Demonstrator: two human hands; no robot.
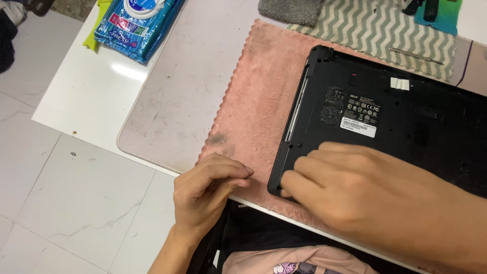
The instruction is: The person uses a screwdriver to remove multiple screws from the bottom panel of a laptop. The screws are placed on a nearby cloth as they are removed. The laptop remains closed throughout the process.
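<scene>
A black laptop [385, 111] lies upside down on a pink cloth [253, 106] on the table. My right hand [365, 187] rests on the laptop's near left corner, fingers pressed against the edge; it is blurred. My left hand [208, 190] hovers at the table's near edge just left of the laptop, fingers curled and pinched together; whether something tiny sits between the fingertips cannot be seen.
A blue packet of wipes [134, 23] lies at the far left of the white table [81, 96]. A striped grey-and-white cloth [385, 30], a grey pad [289, 10] and a thin metal tool [416, 55] lie behind the laptop. Tiled floor is at the left.
</scene>
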